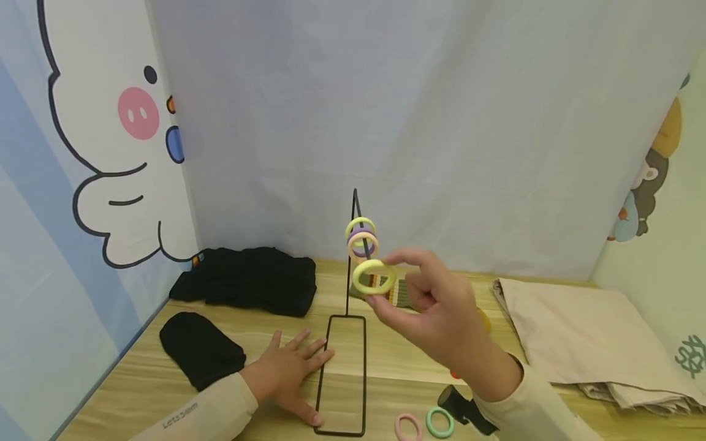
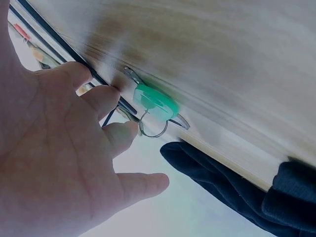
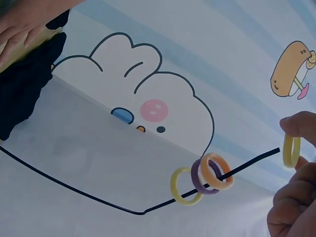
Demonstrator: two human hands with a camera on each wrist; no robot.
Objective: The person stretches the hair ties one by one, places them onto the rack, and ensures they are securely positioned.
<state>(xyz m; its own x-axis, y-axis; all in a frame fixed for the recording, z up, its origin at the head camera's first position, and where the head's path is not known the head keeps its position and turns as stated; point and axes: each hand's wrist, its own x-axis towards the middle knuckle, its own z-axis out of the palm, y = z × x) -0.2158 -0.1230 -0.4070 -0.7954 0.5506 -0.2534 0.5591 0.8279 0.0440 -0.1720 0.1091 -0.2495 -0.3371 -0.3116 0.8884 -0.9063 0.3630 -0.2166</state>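
In the head view, my right hand (image 1: pixel 436 306) pinches a yellow ring (image 1: pixel 356 279) between thumb and index finger. The right wrist view has this ring right by the free tip of a black rod. Along that rod hang an orange ring (image 3: pixel 215 156), a purple ring (image 3: pixel 196 178) and another yellow ring (image 3: pixel 175 185). The rod belongs to a black wire stand (image 1: pixel 364 373) with a rectangular base on the table. My left hand (image 1: pixel 292 370) lies spread on the tabletop, its fingers and thumb across the base's left side.
Black cloth (image 1: pixel 248 278) and a rounded black fabric piece (image 1: pixel 198 349) lie left. A pink ring (image 1: pixel 398 424), a mint ring (image 1: pixel 429 421) and a black object (image 1: pixel 455 401) are at front right. Beige cloth (image 1: pixel 579 334) lies right. A green-headed key (image 2: pixel 155 101) is near the left fingers.
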